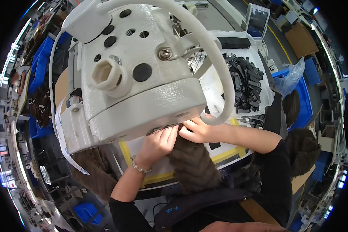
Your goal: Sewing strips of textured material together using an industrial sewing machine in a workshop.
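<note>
The left hand (158,144) and right hand (196,130) sit close together at the upper end of a brown fur piece (193,166), beneath a white machine head (143,98); fingertips are partly hidden, so how firmly they grip, I cannot tell. The fur trails across the table (161,166) toward the person. Good practice, I judge: guide it flat and evenly, fingertips clear of the machine's underside. Small blue characters mark the dark garment (208,199).

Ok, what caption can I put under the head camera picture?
Left hand and right hand touch brown fur by a white machine, black pieces piled beyond.
</note>
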Action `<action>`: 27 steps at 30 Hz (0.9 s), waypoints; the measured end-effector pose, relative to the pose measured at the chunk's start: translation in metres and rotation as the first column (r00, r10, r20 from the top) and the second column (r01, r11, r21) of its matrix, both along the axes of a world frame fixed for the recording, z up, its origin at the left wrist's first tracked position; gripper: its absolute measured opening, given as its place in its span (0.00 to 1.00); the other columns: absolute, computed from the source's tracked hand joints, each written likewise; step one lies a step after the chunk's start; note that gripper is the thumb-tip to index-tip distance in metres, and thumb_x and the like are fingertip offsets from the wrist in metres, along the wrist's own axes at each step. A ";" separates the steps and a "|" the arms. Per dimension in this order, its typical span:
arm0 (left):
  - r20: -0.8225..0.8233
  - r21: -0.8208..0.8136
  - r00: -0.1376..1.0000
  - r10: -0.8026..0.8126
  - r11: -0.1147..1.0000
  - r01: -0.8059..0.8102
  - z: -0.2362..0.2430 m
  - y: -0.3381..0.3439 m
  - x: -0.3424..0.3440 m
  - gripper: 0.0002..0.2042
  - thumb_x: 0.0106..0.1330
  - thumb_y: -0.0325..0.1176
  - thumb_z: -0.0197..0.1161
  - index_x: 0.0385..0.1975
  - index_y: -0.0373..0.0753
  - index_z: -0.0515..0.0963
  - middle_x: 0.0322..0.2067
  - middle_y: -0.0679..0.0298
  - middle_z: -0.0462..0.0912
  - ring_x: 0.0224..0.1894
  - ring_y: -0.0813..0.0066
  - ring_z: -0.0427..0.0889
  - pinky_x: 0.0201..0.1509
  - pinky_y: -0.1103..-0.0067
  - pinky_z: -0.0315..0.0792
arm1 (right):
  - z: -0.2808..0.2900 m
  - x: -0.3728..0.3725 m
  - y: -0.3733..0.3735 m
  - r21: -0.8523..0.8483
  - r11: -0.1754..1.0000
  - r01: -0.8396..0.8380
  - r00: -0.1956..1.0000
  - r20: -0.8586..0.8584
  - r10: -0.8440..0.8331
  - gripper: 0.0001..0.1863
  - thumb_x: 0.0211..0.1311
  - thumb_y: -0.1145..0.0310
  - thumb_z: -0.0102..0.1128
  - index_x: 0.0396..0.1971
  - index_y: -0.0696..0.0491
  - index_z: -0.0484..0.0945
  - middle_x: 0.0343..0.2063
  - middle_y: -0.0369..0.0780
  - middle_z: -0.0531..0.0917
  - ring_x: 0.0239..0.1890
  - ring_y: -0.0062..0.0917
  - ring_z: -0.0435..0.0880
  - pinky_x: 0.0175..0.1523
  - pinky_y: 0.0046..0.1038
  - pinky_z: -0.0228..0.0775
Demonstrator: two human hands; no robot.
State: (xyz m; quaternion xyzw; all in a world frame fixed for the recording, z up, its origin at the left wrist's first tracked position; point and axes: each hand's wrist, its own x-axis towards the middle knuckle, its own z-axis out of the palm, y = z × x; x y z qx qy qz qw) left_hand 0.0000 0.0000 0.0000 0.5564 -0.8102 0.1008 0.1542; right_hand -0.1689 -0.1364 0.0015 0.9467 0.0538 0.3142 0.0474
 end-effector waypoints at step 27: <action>-0.092 0.022 0.976 0.197 0.980 -0.196 0.005 0.011 -0.005 0.13 0.55 0.24 0.58 0.41 0.35 0.78 0.40 0.56 0.80 0.44 0.60 0.80 0.48 0.69 0.73 | 0.005 0.000 -0.002 0.096 0.995 -0.015 0.997 -0.071 0.022 0.08 0.41 0.71 0.58 0.23 0.51 0.69 0.23 0.37 0.74 0.31 0.27 0.80 0.41 0.27 0.76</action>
